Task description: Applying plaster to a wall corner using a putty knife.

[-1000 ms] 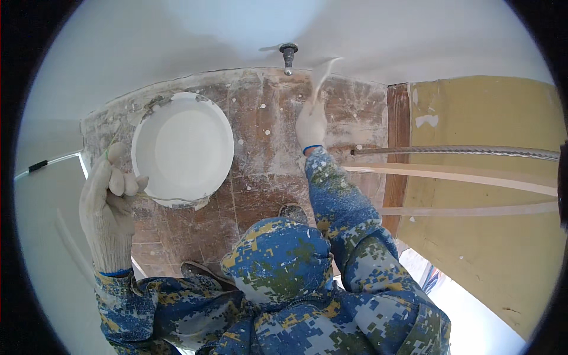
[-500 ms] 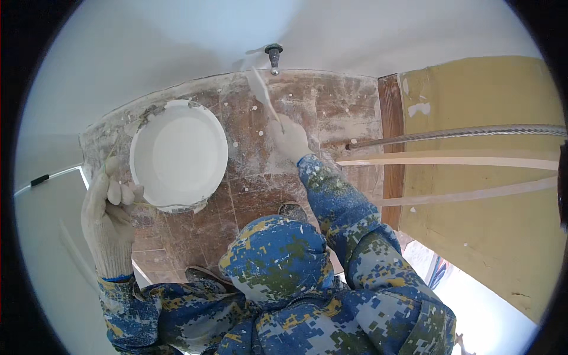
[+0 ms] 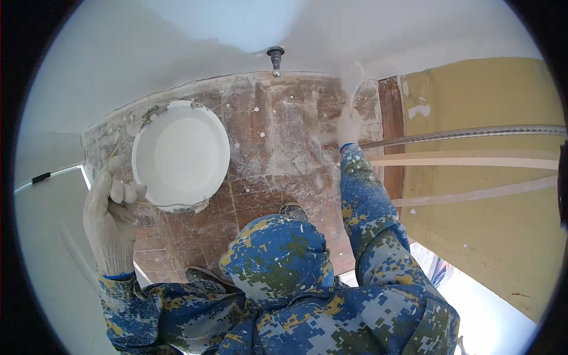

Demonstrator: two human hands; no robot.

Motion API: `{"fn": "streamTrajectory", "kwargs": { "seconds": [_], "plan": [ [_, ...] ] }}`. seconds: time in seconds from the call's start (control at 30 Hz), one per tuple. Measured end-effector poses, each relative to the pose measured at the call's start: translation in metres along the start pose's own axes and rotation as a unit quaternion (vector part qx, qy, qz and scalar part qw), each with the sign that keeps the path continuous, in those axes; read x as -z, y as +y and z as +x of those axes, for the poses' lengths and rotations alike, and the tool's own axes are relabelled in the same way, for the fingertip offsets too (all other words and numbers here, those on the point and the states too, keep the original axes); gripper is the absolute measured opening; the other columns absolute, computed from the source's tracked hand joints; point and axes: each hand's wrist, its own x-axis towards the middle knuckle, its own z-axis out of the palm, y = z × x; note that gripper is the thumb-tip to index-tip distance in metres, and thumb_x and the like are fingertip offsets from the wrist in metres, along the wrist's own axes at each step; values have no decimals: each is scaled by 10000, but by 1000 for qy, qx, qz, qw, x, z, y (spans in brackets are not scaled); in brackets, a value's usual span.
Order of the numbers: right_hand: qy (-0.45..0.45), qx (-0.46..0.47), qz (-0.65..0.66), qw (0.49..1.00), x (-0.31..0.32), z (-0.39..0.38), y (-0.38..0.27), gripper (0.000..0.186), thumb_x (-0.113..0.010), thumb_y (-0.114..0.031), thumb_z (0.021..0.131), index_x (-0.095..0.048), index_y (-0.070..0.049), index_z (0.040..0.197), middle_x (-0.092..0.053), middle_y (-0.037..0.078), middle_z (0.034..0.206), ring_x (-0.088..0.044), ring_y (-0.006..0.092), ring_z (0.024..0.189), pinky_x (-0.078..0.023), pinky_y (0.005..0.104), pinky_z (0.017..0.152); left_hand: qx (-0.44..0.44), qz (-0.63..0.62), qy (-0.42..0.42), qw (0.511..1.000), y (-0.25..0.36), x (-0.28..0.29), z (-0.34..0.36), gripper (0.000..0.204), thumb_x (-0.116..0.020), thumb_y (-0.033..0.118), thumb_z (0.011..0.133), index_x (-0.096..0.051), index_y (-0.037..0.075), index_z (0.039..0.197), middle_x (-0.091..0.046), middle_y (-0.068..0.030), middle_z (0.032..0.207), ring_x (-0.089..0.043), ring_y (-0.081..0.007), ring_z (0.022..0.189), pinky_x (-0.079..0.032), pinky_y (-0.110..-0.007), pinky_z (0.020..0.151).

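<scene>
In the head view, my left hand, in a white knitted glove, is closed around the thin wire handle of a white bucket. White paint fills much of the bucket, and dried smears mark its rim. Over on the right, my gloved right hand grips a white-coated paintbrush, blurred by motion. Its head is up against the foot of the white wall, close to the corner.
A dark metal pipe fitting juts from the wall. Brown floor tiles are spattered white. To the right are a wooden strip, a yellowish panel, a braided hose and pale strips.
My right hand has swept the paintbrush rightward from beside the pipe fitting to near the corner, the arm straightening. My left hand and the bucket have stayed nearly still.
</scene>
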Motion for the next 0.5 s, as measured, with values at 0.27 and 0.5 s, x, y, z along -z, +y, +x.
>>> {"fn": "streamTrajectory", "kwargs": {
  "seconds": [0.27, 0.5],
  "plan": [
    [78, -90, 9, 993, 7, -10, -65, 391, -491, -334, 969, -651, 18, 1033, -664, 276, 937, -629, 453, 894, -482, 514, 778, -7, 1, 8, 1000, -1, 35, -4, 395, -497, 207, 1023, -539, -113, 1251, -357, 46, 719, -425, -87, 659, -549, -327, 799],
    [-26, -14, 8, 1000, 57, -94, -102, 338, -514, -307, 967, -637, 5, 925, -648, 271, 861, -615, 456, 823, -473, 520, 740, 18, 27, -17, 999, 10, 17, -1, 337, -516, 183, 1012, -580, -96, 1190, -495, 18, 778, -536, -109, 752, -548, -349, 827]
  ]
}}
